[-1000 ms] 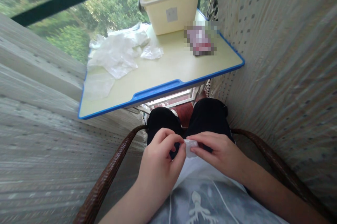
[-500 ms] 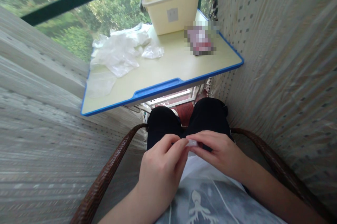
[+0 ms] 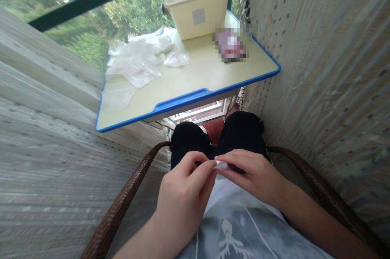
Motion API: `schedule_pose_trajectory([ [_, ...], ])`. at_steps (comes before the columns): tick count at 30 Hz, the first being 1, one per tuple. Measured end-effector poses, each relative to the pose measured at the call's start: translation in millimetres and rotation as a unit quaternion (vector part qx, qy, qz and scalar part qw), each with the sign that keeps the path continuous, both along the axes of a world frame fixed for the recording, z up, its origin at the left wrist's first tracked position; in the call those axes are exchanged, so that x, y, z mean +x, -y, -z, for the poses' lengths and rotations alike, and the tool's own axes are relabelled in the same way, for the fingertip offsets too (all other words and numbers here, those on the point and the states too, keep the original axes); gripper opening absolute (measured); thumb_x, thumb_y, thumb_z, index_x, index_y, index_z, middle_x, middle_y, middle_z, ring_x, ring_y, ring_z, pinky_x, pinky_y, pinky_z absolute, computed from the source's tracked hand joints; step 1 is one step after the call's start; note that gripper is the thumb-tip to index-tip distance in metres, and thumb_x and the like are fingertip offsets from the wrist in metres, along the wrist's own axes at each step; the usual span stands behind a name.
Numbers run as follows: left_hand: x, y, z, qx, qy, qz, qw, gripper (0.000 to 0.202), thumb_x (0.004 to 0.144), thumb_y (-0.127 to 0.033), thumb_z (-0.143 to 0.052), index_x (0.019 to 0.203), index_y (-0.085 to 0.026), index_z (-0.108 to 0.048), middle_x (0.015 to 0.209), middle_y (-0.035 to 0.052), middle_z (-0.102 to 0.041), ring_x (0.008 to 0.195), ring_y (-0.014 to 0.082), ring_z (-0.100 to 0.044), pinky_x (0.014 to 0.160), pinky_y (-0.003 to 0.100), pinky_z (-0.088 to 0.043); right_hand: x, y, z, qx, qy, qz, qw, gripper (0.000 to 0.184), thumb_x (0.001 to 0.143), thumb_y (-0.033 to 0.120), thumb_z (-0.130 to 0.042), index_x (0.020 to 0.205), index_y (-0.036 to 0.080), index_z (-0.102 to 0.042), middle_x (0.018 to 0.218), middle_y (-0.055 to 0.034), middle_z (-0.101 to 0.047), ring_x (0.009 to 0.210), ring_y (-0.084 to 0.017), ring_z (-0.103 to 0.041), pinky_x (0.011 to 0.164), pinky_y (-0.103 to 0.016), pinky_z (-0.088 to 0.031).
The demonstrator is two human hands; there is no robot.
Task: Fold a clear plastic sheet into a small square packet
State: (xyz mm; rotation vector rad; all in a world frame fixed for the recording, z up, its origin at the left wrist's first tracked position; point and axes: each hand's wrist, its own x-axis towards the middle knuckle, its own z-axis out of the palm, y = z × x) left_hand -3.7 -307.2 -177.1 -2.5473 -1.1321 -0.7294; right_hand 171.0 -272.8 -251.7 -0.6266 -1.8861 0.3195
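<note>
Above my lap, my left hand (image 3: 185, 188) and my right hand (image 3: 257, 174) meet fingertip to fingertip. Between them is a small, whitish, tightly folded plastic bag (image 3: 222, 165). My left thumb and index finger pinch its left end. The right thumb and fingers close on its other end, partly covering it. On the desk ahead, at the left, lies a loose pile of thin clear and white plastic bags (image 3: 138, 62), out of reach of both hands as they stand.
The pale desk (image 3: 195, 70) has a blue rim and stands before my knees. On it are a cream plastic bin (image 3: 199, 11) at the back and a blurred-out item (image 3: 230, 46) at the right. Chair arms (image 3: 128, 194) flank me; lace curtains (image 3: 319, 68) hang on both sides.
Both hands keep their grip on the small plastic bag. My left hand has shifted very slightly left and its knuckles have lifted a little. Things on the desk have not moved.
</note>
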Motion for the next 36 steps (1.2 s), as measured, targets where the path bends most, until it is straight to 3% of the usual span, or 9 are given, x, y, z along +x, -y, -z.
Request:
schedule_pose_trajectory([
  [7, -2, 4, 1.9, 0.039, -0.033, 0.025, 0.998, 0.025, 0.081, -0.014, -0.054, 0.106, -0.019, -0.059, 0.107, 0.0025, -0.055, 0.071, 0.0061, -0.049, 0.063, 0.019, -0.041, 0, 3, -1.3, 0.018, -0.007, -0.019, 1.0, 0.023, 0.084, 0.019, -0.053, 0.106, 0.015, -0.057, 0.101, -0.002, -0.06, 0.095, -0.008, -0.054, 0.086, -0.019, -0.043],
  [15, -6, 9, 5.4, 0.073, -0.048, 0.047, 0.995, 0.034, 0.078, -0.008, -0.055, 0.11, -0.016, -0.059, 0.118, 0.005, -0.052, 0.087, 0.0113, -0.053, 0.066, 0.022, -0.044, -1, 10, -4.5, 0.053, -0.015, -0.015, 0.998, 0.023, 0.082, 0.014, -0.055, 0.105, 0.013, -0.056, 0.098, -0.0035, -0.06, 0.093, -0.008, -0.054, 0.084, -0.019, -0.044],
  [23, -5, 14, 4.1, 0.098, -0.05, 0.038, 0.993, 0.027, 0.079, -0.012, -0.056, 0.106, -0.016, -0.061, 0.116, 0.0042, -0.054, 0.083, 0.0104, -0.055, 0.065, 0.023, -0.045, -1, 14, -5.9, 0.055, -0.016, -0.026, 0.998, 0.024, 0.082, 0.013, -0.055, 0.106, 0.012, -0.056, 0.097, -0.0042, -0.06, 0.092, -0.009, -0.053, 0.083, -0.021, -0.044],
  [30, 0, 15, 6.2, 0.039, 0.015, 0.038, 0.998, 0.024, 0.076, -0.009, -0.058, 0.099, -0.014, -0.06, 0.113, 0.0041, -0.054, 0.1, 0.0104, -0.053, 0.087, 0.022, -0.046, -2, 13, -8.0, 0.073, -0.023, -0.02, 0.997, 0.023, 0.08, 0.012, -0.057, 0.103, 0.012, -0.056, 0.094, -0.003, -0.06, 0.091, -0.008, -0.053, 0.083, -0.02, -0.044],
  [36, 3, 15, 4.1, 0.046, 0.044, 0.035, 0.997, 0.023, 0.074, -0.008, -0.06, 0.095, -0.015, -0.061, 0.103, 0.0017, -0.059, 0.092, 0.0087, -0.056, 0.081, 0.021, -0.047, -4, 13, -5.7, 0.067, -0.021, -0.032, 0.997, 0.023, 0.08, 0.013, -0.058, 0.103, 0.012, -0.056, 0.095, -0.0037, -0.059, 0.091, -0.008, -0.053, 0.082, -0.021, -0.044],
])
